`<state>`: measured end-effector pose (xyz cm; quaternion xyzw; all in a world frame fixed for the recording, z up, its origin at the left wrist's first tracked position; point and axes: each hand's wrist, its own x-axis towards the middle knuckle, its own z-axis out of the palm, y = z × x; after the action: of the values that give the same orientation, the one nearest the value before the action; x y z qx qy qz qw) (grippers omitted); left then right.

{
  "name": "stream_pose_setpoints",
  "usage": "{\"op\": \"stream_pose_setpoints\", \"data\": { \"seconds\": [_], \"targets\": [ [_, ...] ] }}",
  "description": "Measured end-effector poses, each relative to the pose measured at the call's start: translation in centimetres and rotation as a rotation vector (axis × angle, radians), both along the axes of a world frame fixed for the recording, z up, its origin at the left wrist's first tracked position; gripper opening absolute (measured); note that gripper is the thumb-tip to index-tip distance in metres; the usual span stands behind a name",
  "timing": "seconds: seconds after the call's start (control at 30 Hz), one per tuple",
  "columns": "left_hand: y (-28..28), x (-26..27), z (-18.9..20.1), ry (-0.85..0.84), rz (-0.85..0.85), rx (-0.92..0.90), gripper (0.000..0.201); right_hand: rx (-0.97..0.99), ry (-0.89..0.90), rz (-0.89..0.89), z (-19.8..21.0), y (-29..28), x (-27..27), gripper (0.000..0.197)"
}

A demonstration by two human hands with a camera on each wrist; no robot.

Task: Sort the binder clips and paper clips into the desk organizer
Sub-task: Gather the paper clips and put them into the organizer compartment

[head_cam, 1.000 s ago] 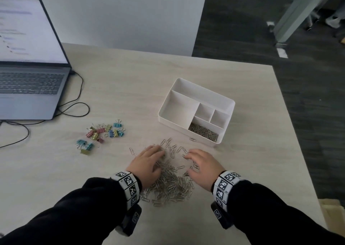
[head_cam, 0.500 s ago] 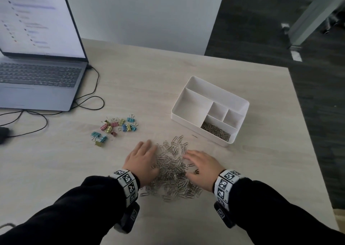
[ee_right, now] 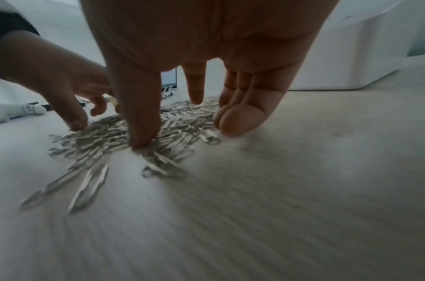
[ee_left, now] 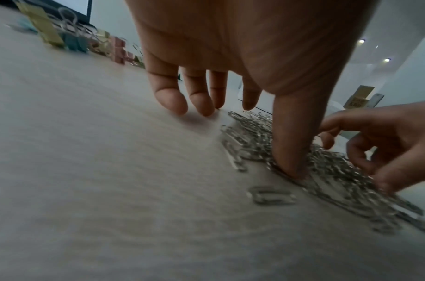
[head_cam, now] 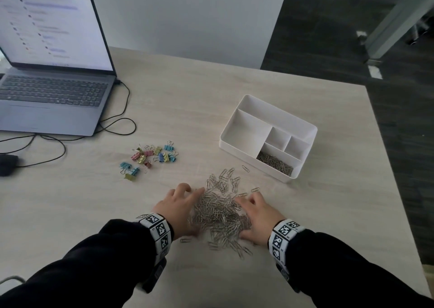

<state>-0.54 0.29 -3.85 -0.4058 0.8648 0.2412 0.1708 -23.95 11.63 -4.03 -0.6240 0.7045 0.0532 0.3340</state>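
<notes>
Paper clips (head_cam: 219, 210) mostly sit piled on the desk (head_cam: 305, 213); some fill one organizer (head_cam: 267, 136) slot. Binder clips (head_cam: 150, 157) wait untouched. My left hand (head_cam: 179, 203) and right hand (head_cam: 257, 215) cup the pile, fingers spread, gripping nothing.

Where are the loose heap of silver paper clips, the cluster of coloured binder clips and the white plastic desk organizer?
loose heap of silver paper clips (head_cam: 219, 210): head view, heap's middle.
cluster of coloured binder clips (head_cam: 153, 156): head view, cluster's centre.
white plastic desk organizer (head_cam: 237, 149): head view, near-left outer wall.

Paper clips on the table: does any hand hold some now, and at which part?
Nothing is held: left hand and right hand flank the paper clip pile, thumbs pressing its edges.
</notes>
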Motion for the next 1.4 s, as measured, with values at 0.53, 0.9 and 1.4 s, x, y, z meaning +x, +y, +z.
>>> {"op": "stream_pose_setpoints", "data": {
  "seconds": [0.53,0.9,1.4],
  "targets": [
    [1.6,-4.9,0.0,0.120,-0.050,0.096,0.031,-0.087,-0.080,-0.023,-0.1,-0.2,1.7,0.026],
    [-1.0,-6.9,2.2,0.197,0.069,0.241,0.024,-0.230,-0.248,-0.296,1.7,0.3,-2.3,0.013],
    [-5.0,-17.3,5.5,0.543,0.286,0.404,0.014,-0.472,-0.422,-0.784,4.2,-1.8,-9.8,0.015]
  ]
}}
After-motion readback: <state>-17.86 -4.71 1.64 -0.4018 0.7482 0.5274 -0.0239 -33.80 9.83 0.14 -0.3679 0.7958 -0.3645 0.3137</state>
